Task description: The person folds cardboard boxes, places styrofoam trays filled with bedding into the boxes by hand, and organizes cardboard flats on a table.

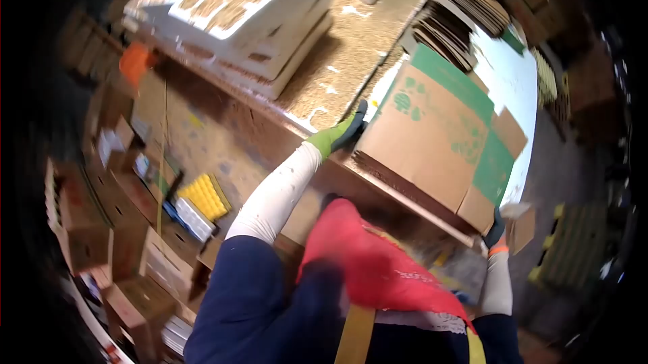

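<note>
A stack of flattened cardboard boxes, brown with green bands and printed green marks, lies tilted on the table in front of me. My left hand, in a green glove with dark fingers, grips the stack's left edge near its front corner. At the opposite front corner, my right hand in a dark glove with an orange cuff holds the stack; most of its fingers are hidden by the cardboard. White trays filled with small tan pellets or grain stand stacked beyond my left hand.
Loose tan material covers the wooden tabletop beside the trays. More flattened cardboard is piled at the far end. Open cardboard boxes crowd the floor at lower left, near a yellow egg tray. Pallets stand at right.
</note>
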### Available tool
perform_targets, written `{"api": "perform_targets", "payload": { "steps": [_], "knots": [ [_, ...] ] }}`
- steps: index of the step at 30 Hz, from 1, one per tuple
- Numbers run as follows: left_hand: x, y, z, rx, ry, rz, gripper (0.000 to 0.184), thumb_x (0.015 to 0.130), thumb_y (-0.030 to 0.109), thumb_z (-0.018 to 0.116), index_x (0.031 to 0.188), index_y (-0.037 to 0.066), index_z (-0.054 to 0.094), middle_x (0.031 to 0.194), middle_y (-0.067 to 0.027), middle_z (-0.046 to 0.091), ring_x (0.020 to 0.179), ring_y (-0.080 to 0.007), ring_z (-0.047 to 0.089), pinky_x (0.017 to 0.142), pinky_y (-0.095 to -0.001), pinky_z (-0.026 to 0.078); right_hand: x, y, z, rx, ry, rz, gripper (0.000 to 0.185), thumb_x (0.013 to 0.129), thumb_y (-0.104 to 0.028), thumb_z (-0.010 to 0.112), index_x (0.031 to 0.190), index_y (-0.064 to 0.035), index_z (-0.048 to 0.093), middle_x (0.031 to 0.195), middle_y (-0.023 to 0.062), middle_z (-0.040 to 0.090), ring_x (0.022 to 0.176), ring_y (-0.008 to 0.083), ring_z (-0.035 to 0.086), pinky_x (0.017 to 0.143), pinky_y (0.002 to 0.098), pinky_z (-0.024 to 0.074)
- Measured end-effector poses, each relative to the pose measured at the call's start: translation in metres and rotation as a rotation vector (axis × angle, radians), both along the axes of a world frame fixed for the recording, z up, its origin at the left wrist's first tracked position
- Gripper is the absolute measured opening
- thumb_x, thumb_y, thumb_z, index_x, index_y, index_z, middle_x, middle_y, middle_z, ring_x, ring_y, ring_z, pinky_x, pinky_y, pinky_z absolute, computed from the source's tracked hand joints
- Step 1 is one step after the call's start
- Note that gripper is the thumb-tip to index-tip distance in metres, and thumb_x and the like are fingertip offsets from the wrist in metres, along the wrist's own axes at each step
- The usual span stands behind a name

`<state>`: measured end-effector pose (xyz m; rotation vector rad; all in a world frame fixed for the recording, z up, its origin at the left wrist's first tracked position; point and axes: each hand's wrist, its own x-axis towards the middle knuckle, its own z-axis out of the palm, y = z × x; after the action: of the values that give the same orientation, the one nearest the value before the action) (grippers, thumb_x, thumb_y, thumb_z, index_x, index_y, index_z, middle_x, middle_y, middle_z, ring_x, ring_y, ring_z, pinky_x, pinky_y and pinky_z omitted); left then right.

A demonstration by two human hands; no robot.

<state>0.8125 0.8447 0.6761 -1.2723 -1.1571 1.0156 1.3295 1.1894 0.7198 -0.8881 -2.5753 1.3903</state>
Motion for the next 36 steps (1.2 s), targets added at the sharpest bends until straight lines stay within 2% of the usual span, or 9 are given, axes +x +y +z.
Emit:
{"api": "perform_targets", "payload": {
  "steps": [2,4,6,11,15,26,29,31,36],
  "knots": [
    [-0.004,0.007,-0.051,0.193,0.303,0.001,0.077,0.103,0.06,0.017,0.128,-0.005,0.051,0.118,-0.0128,0.056,0.105,-0.0199,0.052,0.103,-0.0313,0.038,-0.004,0.008,0.004,-0.432,0.044,-0.212,0.049,0.103,-0.033,0.038,0.139,-0.0009,0.049,0.139,0.0122,0.056,0.127,0.0253,0.054,0.109,0.0401,0.0424],
    [0.006,0.003,-0.037,-0.044,1.916,-0.107,0.088,0.099,0.069,0.01,0.12,-0.001,0.059,0.104,-0.0076,0.057,0.094,-0.0164,0.049,0.093,-0.0284,0.039,-0.016,0.01,0.006,-0.982,0.218,-0.644,0.05,0.098,-0.032,0.041,0.135,-0.0007,0.053,0.136,0.0137,0.058,0.125,0.0311,0.056,0.109,0.0444,0.0426],
    [0.007,0.0,-0.016,-0.289,2.678,-0.177,0.094,0.096,0.073,0.007,0.116,0.001,0.063,0.096,-0.005,0.058,0.089,-0.0146,0.048,0.088,-0.0269,0.039,-0.025,0.01,0.013,-0.981,0.201,-0.646,0.054,0.088,-0.031,0.05,0.133,-0.0007,0.054,0.133,0.0149,0.06,0.12,0.0359,0.058,0.106,0.049,0.0444],
    [0.008,-0.001,0.06,-0.406,2.871,-0.492,0.099,0.091,0.08,0.027,0.139,-0.005,0.046,0.139,-0.0228,0.051,0.127,-0.0358,0.052,0.109,-0.0444,0.039,-0.026,0.012,0.016,-0.968,0.176,-0.745,0.053,0.078,-0.028,0.057,0.123,-0.0014,0.059,0.124,0.0146,0.063,0.113,0.0375,0.06,0.101,0.0507,0.0473],
    [0.063,0.036,0.036,-0.776,3.074,-1.047,0.091,0.09,0.066,0.048,0.144,-0.007,0.036,0.134,-0.0275,0.05,0.127,-0.0416,0.046,0.106,-0.0495,0.038,-0.025,0.004,0.015,-0.978,0.219,-0.755,0.055,0.078,-0.027,0.057,0.126,-0.0013,0.057,0.125,0.0145,0.063,0.114,0.0372,0.06,0.101,0.0511,0.0468],
    [0.067,0.025,0.034,-0.837,2.991,-0.805,0.079,0.092,0.049,0.058,0.147,-0.003,0.036,0.142,-0.0254,0.047,0.131,-0.0412,0.045,0.109,-0.0459,0.036,-0.015,0.003,0.011,-0.839,0.265,-0.821,0.058,0.081,-0.025,0.058,0.132,0.0004,0.054,0.126,0.0149,0.062,0.115,0.0319,0.06,0.103,0.0438,0.0459],
    [0.062,0.019,0.024,-0.697,2.849,-0.778,0.076,0.093,0.044,0.06,0.151,0.002,0.032,0.133,-0.023,0.054,0.111,-0.0338,0.056,0.094,-0.0396,0.045,-0.057,-0.017,0.038,-0.16,0.046,-0.734,0.065,0.084,-0.01,0.055,0.145,0.0047,0.038,0.137,0.0139,0.053,0.121,0.0224,0.055,0.103,0.0342,0.0447],
    [0.052,0.015,0.039,-0.563,2.719,-0.724,0.076,0.094,0.042,0.06,0.154,0.006,0.029,0.125,-0.0182,0.06,0.094,-0.0261,0.062,0.081,-0.0345,0.051,-0.066,-0.018,0.024,0.681,-0.226,-0.456,0.078,0.077,0.001,0.052,0.151,0.0045,0.027,0.148,0.0243,0.04,0.14,0.0359,0.035,0.117,0.042,0.0284],
    [0.039,0.017,0.065,-0.43,2.75,-0.878,0.083,0.095,0.036,0.061,0.158,0.009,0.014,0.126,-0.0109,0.051,0.086,-0.0153,0.055,0.073,-0.0277,0.05,-0.135,-0.015,0.069,0.998,-0.698,0.197,0.079,0.068,-0.007,0.059,0.144,0.0052,0.04,0.148,0.0319,0.036,0.141,0.0491,0.028,0.117,0.0551,0.0235]
  ]
}}
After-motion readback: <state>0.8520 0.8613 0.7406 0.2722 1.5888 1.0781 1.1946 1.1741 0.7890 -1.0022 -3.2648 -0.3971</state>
